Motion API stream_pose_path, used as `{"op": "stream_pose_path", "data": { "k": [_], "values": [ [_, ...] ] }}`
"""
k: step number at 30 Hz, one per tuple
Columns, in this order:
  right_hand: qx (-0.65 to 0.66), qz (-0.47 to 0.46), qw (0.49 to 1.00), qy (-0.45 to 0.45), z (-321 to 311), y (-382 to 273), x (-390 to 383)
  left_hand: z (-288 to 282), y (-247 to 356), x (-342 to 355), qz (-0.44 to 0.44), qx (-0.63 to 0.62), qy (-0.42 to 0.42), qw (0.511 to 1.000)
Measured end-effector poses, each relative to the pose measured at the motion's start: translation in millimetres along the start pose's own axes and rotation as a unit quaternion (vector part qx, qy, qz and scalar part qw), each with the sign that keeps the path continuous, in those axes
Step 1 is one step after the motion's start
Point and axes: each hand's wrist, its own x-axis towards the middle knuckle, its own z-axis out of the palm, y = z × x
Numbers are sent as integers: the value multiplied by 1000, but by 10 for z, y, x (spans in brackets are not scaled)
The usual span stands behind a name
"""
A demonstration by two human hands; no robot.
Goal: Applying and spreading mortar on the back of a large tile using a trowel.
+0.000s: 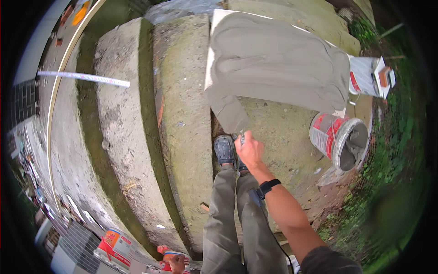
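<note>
My right hand (249, 149) is closed round the handle of a trowel, just above my shoe. The trowel's broad blade (232, 115) is coated in grey mortar and overlaps the near left corner of a pale board (210, 68). Smooth grey mortar (278, 59) covers most of that board, with ridges and swirls in it. My left hand (177, 264) shows only in part at the lower edge, beside an orange and white bucket (169, 255); its fingers are too small and dim to read.
Concrete steps (182, 105) run along my left. A red and white bucket with mortar (325, 134) leans at the right, and another white bucket (363, 82) stands behind it. A measuring stick (84, 78) crosses the left steps. Greenery (388, 169) borders the right side.
</note>
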Motion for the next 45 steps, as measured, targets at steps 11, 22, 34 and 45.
{"op": "stream_pose_path", "data": {
  "k": [11, 22, 34, 45],
  "values": [
    [-205, -35, 960, -189, -1476, -1408, 707, 631, -2, -721, -104, -150, -41, 982],
    [-220, -101, 906, -347, -701, -2162, 1419, 1232, 696, -1346, -141, -292, -36, 945],
    [-498, -335, 729, -329, -1876, -1976, 2285, 2159, 822, -1676, -149, -339, 28, 929],
    [-457, -270, 839, -123, -1497, -1893, 4606, 2101, 1744, -2159, -128, -281, -19, 951]
  ]
}}
